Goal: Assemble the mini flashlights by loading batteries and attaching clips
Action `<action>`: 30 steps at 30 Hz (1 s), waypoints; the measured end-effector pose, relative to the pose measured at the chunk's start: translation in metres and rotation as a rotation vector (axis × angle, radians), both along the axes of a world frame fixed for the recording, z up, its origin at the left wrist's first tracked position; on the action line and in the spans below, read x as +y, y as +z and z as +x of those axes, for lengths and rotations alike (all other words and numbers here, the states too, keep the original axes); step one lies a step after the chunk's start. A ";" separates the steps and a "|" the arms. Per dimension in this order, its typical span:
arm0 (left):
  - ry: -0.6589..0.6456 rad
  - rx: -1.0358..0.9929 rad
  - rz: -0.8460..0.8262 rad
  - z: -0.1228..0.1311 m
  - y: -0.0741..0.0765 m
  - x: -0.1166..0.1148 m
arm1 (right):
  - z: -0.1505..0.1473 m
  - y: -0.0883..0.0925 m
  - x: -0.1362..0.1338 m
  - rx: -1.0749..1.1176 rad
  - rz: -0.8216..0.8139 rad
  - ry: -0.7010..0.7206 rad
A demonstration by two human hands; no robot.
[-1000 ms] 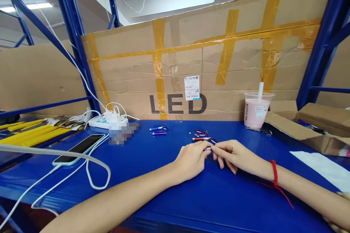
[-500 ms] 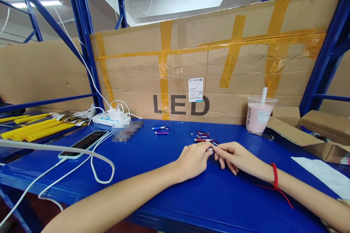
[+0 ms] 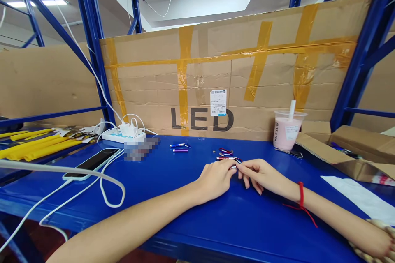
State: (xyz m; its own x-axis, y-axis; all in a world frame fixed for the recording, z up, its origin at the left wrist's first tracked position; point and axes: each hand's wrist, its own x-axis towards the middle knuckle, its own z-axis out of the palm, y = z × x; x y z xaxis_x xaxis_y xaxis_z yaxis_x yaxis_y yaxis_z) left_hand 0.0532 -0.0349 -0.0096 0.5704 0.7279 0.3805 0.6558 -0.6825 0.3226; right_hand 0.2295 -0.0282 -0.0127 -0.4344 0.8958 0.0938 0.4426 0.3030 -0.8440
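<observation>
My left hand (image 3: 216,178) pinches a small silver cylinder (image 3: 233,167) between thumb and fingers; most of it is hidden. Meeting it from the right, my right hand (image 3: 257,173) has its thumb and index fingertip pressed together at the cylinder's end, with the other fingers curled below. Whether a separate small part sits in that pinch cannot be seen. Just behind the left fingers lies a red penlight-like tube (image 3: 224,158) with a clip. Beyond it are a red clip (image 3: 226,151) and tiny round silver pieces (image 3: 221,155).
A blue tube with a clip (image 3: 179,145) and a purple tube (image 3: 180,151) lie further back. On the left are a phone (image 3: 92,164), white cables (image 3: 112,204) and a power strip (image 3: 123,134). A pink drink cup (image 3: 286,131), open carton (image 3: 348,164) and white paper (image 3: 354,197) stand right.
The view has shifted slightly, so the scene sits a little further left. Both hands stay together at the silver cylinder, with the right fingers slightly higher and more closed.
</observation>
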 end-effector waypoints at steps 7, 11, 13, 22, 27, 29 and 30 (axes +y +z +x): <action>-0.001 0.014 0.001 0.000 -0.001 0.000 | 0.003 0.003 0.000 -0.159 0.131 -0.048; 0.020 0.020 0.000 0.000 -0.001 0.000 | 0.009 0.010 -0.001 -0.338 0.329 -0.130; 0.034 0.022 0.002 0.001 -0.001 0.001 | 0.012 0.014 -0.001 -0.368 0.420 -0.167; 0.057 0.018 -0.005 0.002 -0.002 0.002 | 0.017 0.015 0.002 -0.259 0.677 -0.066; 0.059 0.039 0.007 0.001 0.000 0.003 | 0.020 0.015 0.004 -0.272 0.779 -0.014; 0.065 0.042 0.013 0.000 0.001 0.003 | 0.021 0.014 0.005 -0.279 0.823 -0.026; 0.067 0.043 0.014 0.000 0.001 0.004 | 0.022 0.014 0.006 -0.283 0.839 -0.030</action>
State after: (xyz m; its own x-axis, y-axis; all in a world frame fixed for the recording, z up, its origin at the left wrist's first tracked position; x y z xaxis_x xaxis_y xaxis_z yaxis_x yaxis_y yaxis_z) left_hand 0.0537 -0.0312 -0.0083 0.5365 0.7598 0.3672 0.7132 -0.6409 0.2840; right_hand 0.2516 -0.0225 0.0009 -0.5179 0.5919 0.6175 0.6192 0.7575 -0.2068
